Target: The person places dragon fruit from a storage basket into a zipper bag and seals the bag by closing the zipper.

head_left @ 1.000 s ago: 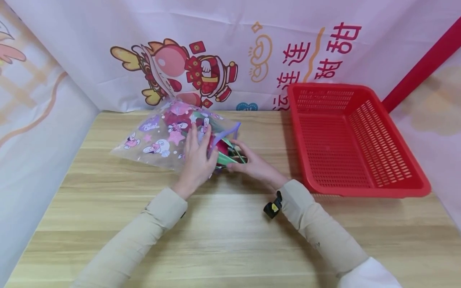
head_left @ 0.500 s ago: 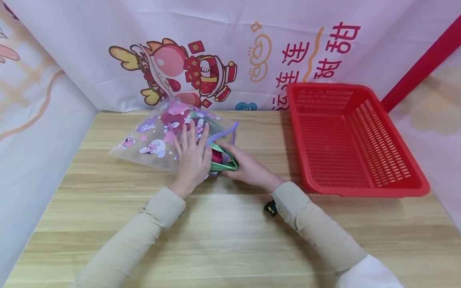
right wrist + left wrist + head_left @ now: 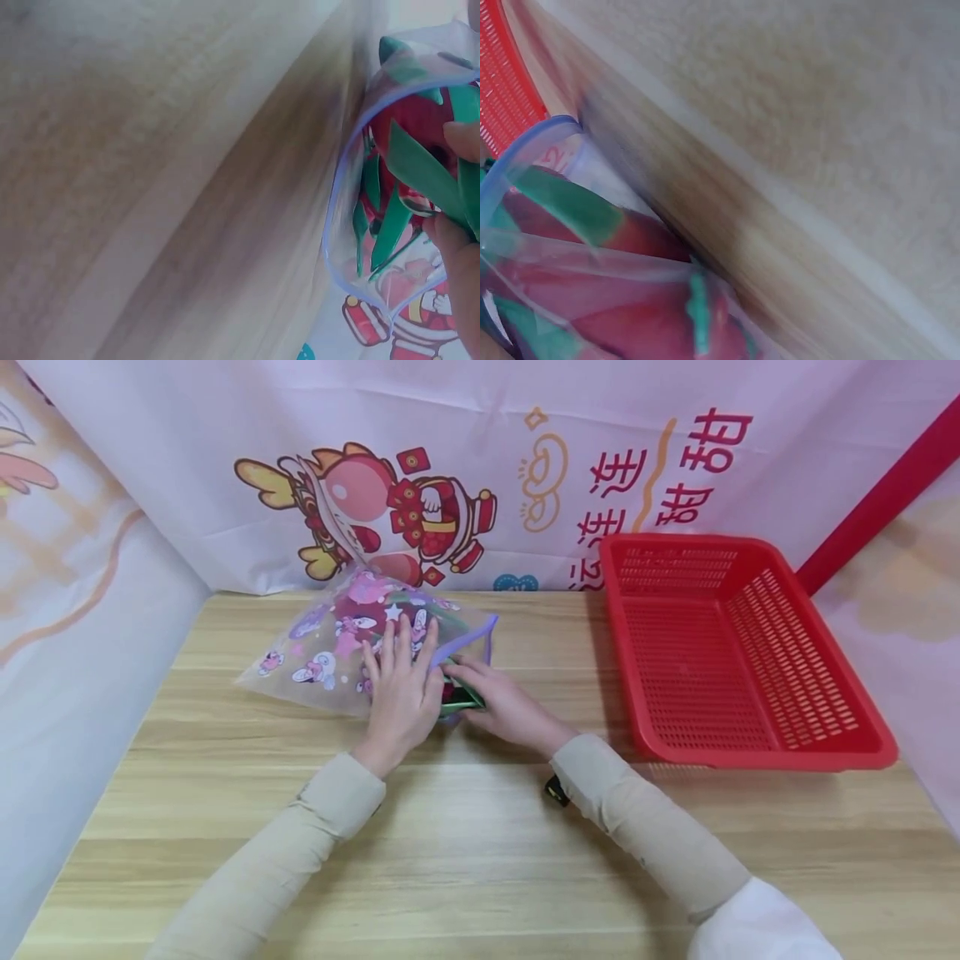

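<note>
A clear zip bag [image 3: 311,639] with cartoon prints and a purple-blue edge lies on the table, its mouth toward the right. Inside show red fruits with long green scales, like dragon fruits. My left hand [image 3: 399,706] lies flat on top of the bag, fingers spread. At the bag's mouth my right hand [image 3: 506,703] grips a dragon fruit [image 3: 453,695] by its green-scaled end. The right wrist view shows thumb and fingers round its green scales [image 3: 427,176], just within the bag's rim [image 3: 328,225]. Through the plastic in the left wrist view, a red body [image 3: 630,307] bulges.
A red plastic basket [image 3: 712,668] with perforated sides stands on the right of the wooden table [image 3: 465,860], with nothing seen in it. A printed white cloth [image 3: 450,410] hangs right behind the table, and more cloth closes off both sides.
My right hand has moved left toward the bag's mouth, pushing the dragon fruit further in; less of its green end shows. My left hand has shifted slightly left on the bag.
</note>
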A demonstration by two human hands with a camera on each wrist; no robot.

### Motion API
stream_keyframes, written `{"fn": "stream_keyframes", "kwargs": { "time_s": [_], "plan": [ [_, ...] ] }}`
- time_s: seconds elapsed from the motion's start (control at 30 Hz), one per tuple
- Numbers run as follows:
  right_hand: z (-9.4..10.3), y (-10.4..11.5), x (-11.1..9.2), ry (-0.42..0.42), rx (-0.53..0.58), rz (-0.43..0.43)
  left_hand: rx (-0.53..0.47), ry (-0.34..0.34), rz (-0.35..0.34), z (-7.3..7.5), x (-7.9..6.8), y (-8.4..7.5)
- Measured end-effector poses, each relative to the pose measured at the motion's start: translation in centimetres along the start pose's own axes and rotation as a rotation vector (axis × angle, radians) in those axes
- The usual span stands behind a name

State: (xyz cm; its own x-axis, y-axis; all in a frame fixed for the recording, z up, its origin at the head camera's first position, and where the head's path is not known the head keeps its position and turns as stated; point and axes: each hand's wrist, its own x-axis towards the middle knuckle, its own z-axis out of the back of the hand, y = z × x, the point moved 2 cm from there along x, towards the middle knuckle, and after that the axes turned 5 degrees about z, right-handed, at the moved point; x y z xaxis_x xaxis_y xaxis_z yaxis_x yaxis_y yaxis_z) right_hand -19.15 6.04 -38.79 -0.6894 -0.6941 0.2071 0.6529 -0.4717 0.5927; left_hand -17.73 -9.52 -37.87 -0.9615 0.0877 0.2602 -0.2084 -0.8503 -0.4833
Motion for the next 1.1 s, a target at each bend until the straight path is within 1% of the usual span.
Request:
{"fn": "stream_keyframes", "kwargs": {
  "time_s": [0.1,0.27,0.37,0.5,0.57,0.63,0.77,0.9,0.97,1.1],
  "plan": [
    [-0.3,0.0,0.3,-0.004,-0.030,0.010,-0.013,-0.010,0.000,0.0,0.0,-0.1],
    [-0.7,-0.3,1.1,-0.029,0.009,-0.004,-0.042,-0.020,0.009,0.0,0.1,-0.2],
    [-0.9,-0.4,1.5,-0.024,0.014,-0.020,-0.019,0.007,0.017,0.1,0.3,-0.3],
    [-0.9,-0.3,1.4,0.023,-0.013,-0.045,0.044,0.078,0.046,0.3,0.5,-0.4],
    [-0.9,-0.3,1.3,0.036,-0.025,-0.040,0.071,0.098,0.051,0.5,0.5,-0.3],
    [-0.8,-0.2,1.3,0.032,-0.041,-0.019,0.091,0.099,0.037,0.7,0.5,-0.1],
    [-0.9,-0.2,1.2,0.017,-0.064,0.003,0.100,0.087,0.013,1.5,0.3,0.8],
    [-0.9,-0.2,1.2,0.022,-0.067,-0.009,0.091,0.072,0.023,2.3,0.4,2.5],
    [-0.9,-0.3,1.2,0.034,-0.044,-0.039,0.094,0.072,0.027,2.6,0.4,3.3],
    [-0.8,-0.4,1.2,0.053,0.000,-0.087,0.117,0.089,-0.001,2.7,0.4,4.7]
  ]
}}
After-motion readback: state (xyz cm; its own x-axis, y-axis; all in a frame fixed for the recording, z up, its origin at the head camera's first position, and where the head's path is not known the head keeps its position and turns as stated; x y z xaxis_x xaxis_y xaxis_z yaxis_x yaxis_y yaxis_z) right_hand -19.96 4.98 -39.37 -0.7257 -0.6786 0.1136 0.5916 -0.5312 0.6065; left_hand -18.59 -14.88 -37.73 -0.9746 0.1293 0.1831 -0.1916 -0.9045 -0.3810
